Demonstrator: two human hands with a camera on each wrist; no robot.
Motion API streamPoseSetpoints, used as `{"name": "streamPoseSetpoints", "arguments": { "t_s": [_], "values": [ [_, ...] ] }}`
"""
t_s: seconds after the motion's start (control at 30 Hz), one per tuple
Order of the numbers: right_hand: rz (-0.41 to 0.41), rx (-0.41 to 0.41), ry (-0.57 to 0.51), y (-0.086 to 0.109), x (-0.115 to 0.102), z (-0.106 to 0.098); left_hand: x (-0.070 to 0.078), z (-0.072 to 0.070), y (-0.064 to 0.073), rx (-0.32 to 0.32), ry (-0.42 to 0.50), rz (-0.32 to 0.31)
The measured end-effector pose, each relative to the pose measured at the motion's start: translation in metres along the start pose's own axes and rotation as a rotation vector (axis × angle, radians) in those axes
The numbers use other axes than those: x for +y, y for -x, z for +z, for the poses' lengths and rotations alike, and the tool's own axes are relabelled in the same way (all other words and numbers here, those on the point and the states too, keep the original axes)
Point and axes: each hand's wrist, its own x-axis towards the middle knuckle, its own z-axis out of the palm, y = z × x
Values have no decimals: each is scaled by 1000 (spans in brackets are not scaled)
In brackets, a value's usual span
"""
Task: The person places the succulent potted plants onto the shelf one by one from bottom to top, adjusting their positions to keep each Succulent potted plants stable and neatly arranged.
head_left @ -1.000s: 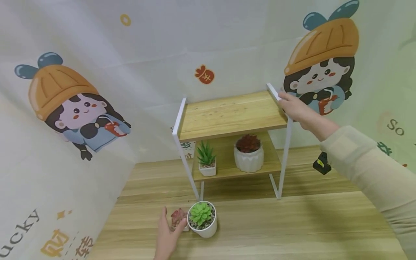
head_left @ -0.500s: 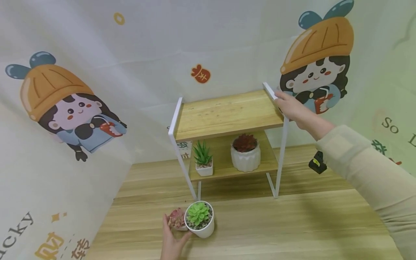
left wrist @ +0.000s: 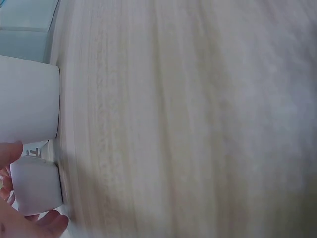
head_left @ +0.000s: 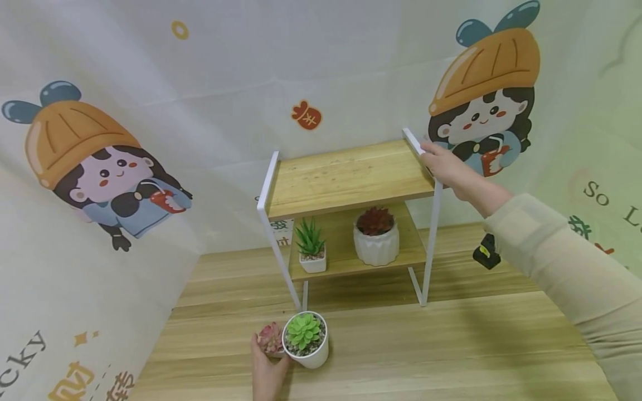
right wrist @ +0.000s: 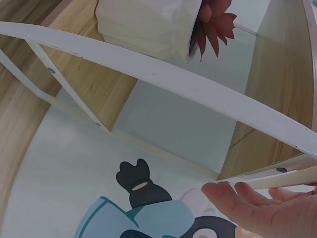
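My left hand [head_left: 268,372] holds a small potted pink succulent [head_left: 271,337] on the wood-grain table, thumb on its near side and fingers behind. In the left wrist view its white square pot [left wrist: 35,186] sits between thumb and fingers. Right beside it stands a round white pot with a green succulent [head_left: 305,337]. My right hand [head_left: 447,166] grips the white side rail at the top right of a two-tier wooden shelf [head_left: 346,177]. The right wrist view shows the fingers [right wrist: 242,198] along that rail's outer side; the thumb is hidden there.
The lower tier carries a spiky green plant in a square pot [head_left: 312,253] and a dark red succulent in a ribbed white pot [head_left: 376,239]. Behind the shelf hangs a printed cloth backdrop [head_left: 225,100]. The table [head_left: 451,356] extends in front of the shelf.
My left hand has closed from a spread pose around the pink succulent's pot. The right hand has stayed on the shelf rail while the whole head view shifted slightly.
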Motion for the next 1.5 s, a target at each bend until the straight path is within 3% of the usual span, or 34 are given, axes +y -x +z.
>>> {"name": "streamPoseSetpoints", "arguments": {
  "t_s": [0.2, 0.43, 0.7, 1.17, 1.5],
  "values": [
    [5, 4, -4, 0, 0, 0, 0, 4, -1, 64, -36, -8],
    [8, 5, -5, 0, 1, 0, 1, 7, -2, 113, -58, -70],
    [8, 3, -17, 0, 1, 1, 0, 10, -1, 170, -121, -82],
    [10, 0, -16, -2, 2, 1, -4, 6, -2, 135, -92, -101],
    [19, 3, -18, -3, 2, 0, -9, -10, -7, 103, -25, -74]
  ]
}}
